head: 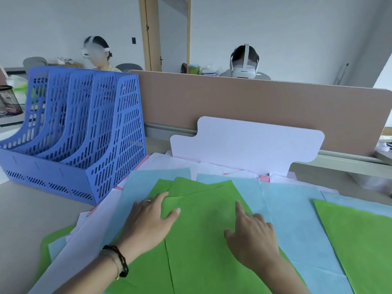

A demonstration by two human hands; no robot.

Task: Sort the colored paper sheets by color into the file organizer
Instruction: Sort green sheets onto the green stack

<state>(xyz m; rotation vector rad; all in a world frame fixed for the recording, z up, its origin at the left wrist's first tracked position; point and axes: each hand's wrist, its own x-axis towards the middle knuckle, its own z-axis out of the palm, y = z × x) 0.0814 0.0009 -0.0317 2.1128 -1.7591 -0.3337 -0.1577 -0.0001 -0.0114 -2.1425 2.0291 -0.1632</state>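
Grey desk surface (pixel 42 211) runs up to a brown fabric-covered partition (pixel 254 102), behind which two people wearing white headsets sit. Spread across the desk lies a loose, overlapping heap of thin matte paper sheets. Under both hands sit three fanned green sheets (pixel 203 240), corners pointing away from the wrists; a fourth green sheet (pixel 360 240) lies to the right of the right hand, and a green corner pokes out near the left forearm. Light blue sheets (pixel 297 219) show beneath the green ones, at least four edges countable, with white sheets (pixel 101 219) and small slivers of pink underneath.

Left hand (pixel 148 221), wearing a ring and a dark beaded bracelet, rests flat with fingers spread and relaxed on the green stack's left edge, grasping nothing. Right hand (pixel 252 236) presses its extended index finger on the top green sheet, other fingers loosely curled, holding nothing.

Beyond the left hand stands one blue perforated plastic file organizer (pixel 84 134) with four slots, no sheets visible inside. Beyond the right hand, a white notched card panel (pixel 254 143) leans on the partition.
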